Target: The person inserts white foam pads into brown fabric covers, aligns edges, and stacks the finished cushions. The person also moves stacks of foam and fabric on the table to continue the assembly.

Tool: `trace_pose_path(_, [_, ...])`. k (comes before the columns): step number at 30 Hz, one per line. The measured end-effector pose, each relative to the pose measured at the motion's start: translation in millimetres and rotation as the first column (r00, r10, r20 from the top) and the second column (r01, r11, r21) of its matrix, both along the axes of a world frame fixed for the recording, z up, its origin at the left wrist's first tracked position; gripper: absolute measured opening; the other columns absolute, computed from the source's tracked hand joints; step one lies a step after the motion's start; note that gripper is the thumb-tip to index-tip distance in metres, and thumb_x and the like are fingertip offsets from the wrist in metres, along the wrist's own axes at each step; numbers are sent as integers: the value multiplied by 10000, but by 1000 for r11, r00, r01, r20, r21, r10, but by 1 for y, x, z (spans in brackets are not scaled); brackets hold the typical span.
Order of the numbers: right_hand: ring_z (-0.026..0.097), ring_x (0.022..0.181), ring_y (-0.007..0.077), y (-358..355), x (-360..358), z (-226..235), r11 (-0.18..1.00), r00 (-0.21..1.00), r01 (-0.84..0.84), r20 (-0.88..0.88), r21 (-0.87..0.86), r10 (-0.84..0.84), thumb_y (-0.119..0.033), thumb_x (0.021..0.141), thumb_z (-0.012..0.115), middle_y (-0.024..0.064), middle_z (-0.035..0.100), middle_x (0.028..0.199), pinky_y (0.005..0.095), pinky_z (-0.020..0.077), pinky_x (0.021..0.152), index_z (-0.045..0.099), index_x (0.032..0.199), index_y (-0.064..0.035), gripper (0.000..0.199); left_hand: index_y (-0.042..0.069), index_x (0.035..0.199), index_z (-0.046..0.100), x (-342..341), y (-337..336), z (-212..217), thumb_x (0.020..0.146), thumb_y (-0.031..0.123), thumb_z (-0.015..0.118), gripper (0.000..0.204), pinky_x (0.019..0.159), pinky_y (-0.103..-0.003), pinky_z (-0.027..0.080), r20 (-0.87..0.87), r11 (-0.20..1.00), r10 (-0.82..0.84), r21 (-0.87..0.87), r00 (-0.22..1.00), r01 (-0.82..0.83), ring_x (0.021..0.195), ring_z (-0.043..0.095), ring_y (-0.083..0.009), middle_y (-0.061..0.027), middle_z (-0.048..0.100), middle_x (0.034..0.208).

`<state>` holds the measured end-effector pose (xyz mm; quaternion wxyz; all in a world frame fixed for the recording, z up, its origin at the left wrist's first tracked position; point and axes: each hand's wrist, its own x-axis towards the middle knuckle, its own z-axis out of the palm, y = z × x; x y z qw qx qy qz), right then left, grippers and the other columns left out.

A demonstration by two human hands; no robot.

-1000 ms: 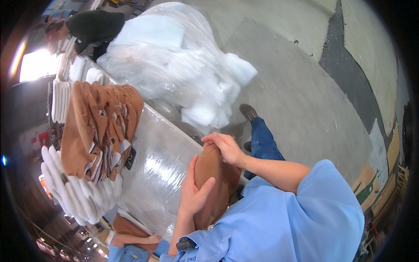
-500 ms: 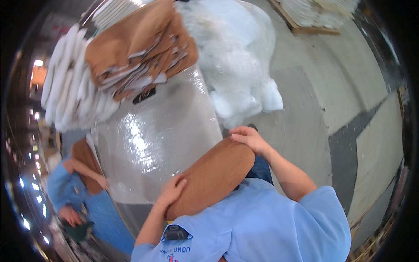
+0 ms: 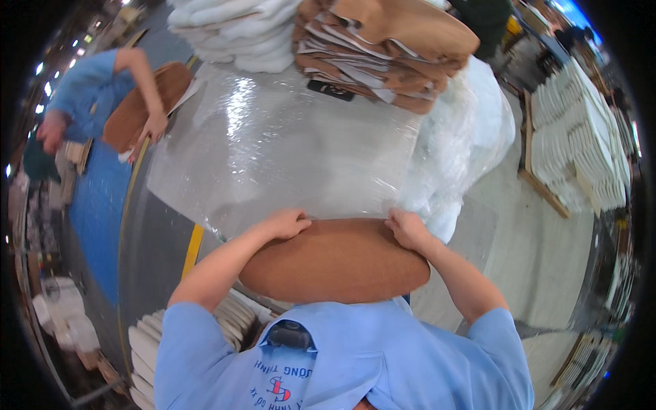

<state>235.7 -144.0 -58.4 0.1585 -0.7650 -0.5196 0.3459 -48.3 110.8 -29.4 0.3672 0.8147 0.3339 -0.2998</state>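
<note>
A brown fabric-covered pad, long with rounded ends, rests against my front at the near edge of a plastic-wrapped table. My left hand grips its far edge on the left, fingers curled over the rim. My right hand pinches the same edge further right. The pad's underside and my fingertips beneath the edge are hidden. Farther back on the table lies a pile of brown fabric covers with white undersides, and a small black object sits at its front.
White padding pieces are stacked at the far left of the table. A plastic-wrapped white bundle stands at its right side. Left of the table, a co-worker in a blue shirt holds another brown pad. Stacked white pieces stand on a pallet at right.
The view has turned, so the table now lies straight ahead. The pad has gone from slanted to level across my front. Both hands have shifted to its far edge.
</note>
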Motion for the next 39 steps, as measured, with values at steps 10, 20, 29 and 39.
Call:
trace_pose_path(10, [706, 1057, 423, 73, -47, 29, 913, 940, -339, -34, -226, 340, -415, 1056, 569, 219, 753, 1096, 507, 543, 932, 708, 1177, -43, 415, -4, 1188, 704, -141, 33, 31, 1070, 322, 613, 358, 827, -329, 533, 658, 354, 744, -238, 118, -904, 959, 678, -154, -83, 739, 1021])
trace_pose_path(20, [686, 1087, 457, 97, -120, 25, 920, 944, -328, -27, -216, 330, -464, 1061, 550, 258, 737, 1114, 533, 525, 959, 681, 1209, -25, 481, 57, 1248, 721, -113, -185, -58, 949, 269, 756, 368, 772, -389, 618, -227, 90, 889, -765, 399, -637, 883, 756, -239, -122, 777, 1038])
trace_pose_path(29, [679, 1017, 482, 20, -113, 28, 998, 997, -50, -67, -35, 47, -409, 1075, 506, 265, 726, 1049, 562, 529, 903, 678, 1112, -51, 399, 44, 1290, 695, -143, -93, -7, 1010, 228, 676, 335, 879, -395, 595, 16, 52, 998, -627, 54, -777, 1117, 712, -222, -117, 745, 1186])
trace_pose_path(39, [689, 959, 465, 39, -110, 19, 971, 986, -165, 0, 176, 167, -324, 1063, 547, 229, 731, 990, 556, 542, 841, 680, 1082, -86, 274, 68, 1419, 639, 13, 10, 40, 979, 475, 655, 600, 1068, -480, 506, 46, 944, -330, 16, 943, 330, 1261, 648, -392, -222, 692, 1344])
